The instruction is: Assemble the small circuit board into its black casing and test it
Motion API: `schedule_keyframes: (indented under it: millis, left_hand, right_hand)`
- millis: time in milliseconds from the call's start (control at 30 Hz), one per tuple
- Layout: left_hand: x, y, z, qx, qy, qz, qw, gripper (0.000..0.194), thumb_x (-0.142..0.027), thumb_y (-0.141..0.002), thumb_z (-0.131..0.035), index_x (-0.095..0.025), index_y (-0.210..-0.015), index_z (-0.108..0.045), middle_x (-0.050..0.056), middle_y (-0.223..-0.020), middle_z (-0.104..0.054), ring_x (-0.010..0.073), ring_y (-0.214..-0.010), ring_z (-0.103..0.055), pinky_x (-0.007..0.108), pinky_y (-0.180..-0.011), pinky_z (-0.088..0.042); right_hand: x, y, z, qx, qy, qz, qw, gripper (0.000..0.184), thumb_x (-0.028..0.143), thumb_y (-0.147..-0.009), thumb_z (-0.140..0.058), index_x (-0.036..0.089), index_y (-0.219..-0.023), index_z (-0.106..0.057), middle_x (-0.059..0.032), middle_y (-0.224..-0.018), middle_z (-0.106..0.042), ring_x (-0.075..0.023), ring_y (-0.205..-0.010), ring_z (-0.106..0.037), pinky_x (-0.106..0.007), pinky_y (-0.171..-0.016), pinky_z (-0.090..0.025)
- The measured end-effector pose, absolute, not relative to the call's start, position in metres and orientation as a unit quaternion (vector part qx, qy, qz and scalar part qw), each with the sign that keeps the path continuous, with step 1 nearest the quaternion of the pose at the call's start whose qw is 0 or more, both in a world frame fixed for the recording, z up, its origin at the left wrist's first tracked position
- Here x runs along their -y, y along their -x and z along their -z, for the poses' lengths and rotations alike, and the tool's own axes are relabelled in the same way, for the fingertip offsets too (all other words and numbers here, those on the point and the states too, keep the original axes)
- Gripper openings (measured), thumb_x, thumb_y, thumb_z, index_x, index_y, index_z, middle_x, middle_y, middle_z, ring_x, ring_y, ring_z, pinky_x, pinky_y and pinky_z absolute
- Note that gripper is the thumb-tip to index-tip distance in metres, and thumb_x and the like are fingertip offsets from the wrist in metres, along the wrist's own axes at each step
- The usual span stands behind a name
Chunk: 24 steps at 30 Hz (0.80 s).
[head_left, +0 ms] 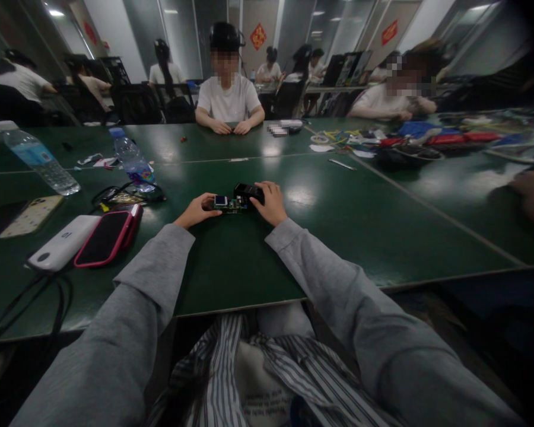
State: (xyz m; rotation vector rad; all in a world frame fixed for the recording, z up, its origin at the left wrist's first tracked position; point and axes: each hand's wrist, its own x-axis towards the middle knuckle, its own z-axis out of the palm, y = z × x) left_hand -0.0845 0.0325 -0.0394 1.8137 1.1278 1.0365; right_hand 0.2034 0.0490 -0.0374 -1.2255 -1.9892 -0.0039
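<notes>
Low over the green table (231, 267), my left hand (199, 210) grips the left end of a green circuit board (235, 206) with a small square screen (221, 201). My right hand (271, 203) is closed around a black plastic casing (248, 191), thumb near the board's right end. The casing lies just behind and to the right of the board, and the two overlap in view; whether they are joined I cannot tell. My fingers hide part of both pieces.
On the left are a phone in a pink case (104, 237), a white power bank (64, 242), two water bottles (136, 160) and black cables (56, 296). A pen-like tool (342, 164) lies right of centre, beyond it a pile of wires (409, 142). A person (230, 98) sits opposite.
</notes>
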Motion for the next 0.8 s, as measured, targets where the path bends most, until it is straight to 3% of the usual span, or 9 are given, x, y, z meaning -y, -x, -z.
schedule_keyframes:
  millis: [167, 433, 667, 800]
  left_hand:
    - [-0.033, 0.085, 0.040, -0.432, -0.705, -0.404, 0.392, 0.058, -0.025, -0.063, -0.086, -0.018, -0.114, -0.061, 0.011, -0.113, -0.071, 0.0225, -0.096, -0.069, 0.050, -0.095, -0.052]
    - [-0.034, 0.088, 0.042, -0.418, -0.723, -0.392, 0.386, 0.061, -0.024, -0.066, -0.085, -0.019, -0.121, -0.060, 0.013, -0.123, -0.068, 0.0250, -0.108, -0.068, 0.052, -0.100, -0.050]
    - [-0.036, 0.089, 0.046, -0.415, -0.704, -0.415, 0.399, 0.068, -0.025, -0.068, -0.084, -0.017, -0.129, -0.055, 0.016, -0.129, -0.065, 0.0247, -0.107, -0.068, 0.052, -0.102, -0.049]
    - [-0.037, 0.089, 0.048, -0.417, -0.698, -0.417, 0.406, 0.071, -0.027, -0.069, -0.083, -0.018, -0.132, -0.051, 0.016, -0.133, -0.062, 0.0235, -0.104, -0.068, 0.050, -0.100, -0.049]
  right_hand:
    - [-0.054, -0.207, 0.043, 0.809, 0.479, -0.035, 0.339, 0.051, 0.022, -0.089, -0.060, 0.018, -0.139, -0.049, -0.0161, -0.131, -0.052, -0.0330, -0.123, -0.051, -0.053, -0.101, -0.048]
    - [-0.055, -0.209, 0.040, 0.774, 0.496, -0.059, 0.390, 0.050, 0.017, -0.086, -0.061, 0.015, -0.135, -0.051, -0.0162, -0.126, -0.052, -0.0306, -0.120, -0.056, -0.049, -0.105, -0.048]
    - [-0.049, -0.208, 0.019, 0.759, 0.427, -0.067, 0.486, 0.049, 0.028, -0.092, -0.058, 0.023, -0.139, -0.045, -0.0136, -0.129, -0.050, -0.0307, -0.124, -0.052, -0.055, -0.107, -0.046]
    - [-0.035, -0.194, 0.013, 0.790, 0.370, -0.078, 0.483, 0.051, 0.034, -0.094, -0.056, 0.028, -0.142, -0.041, -0.0114, -0.131, -0.048, -0.0305, -0.126, -0.050, -0.055, -0.109, -0.045]
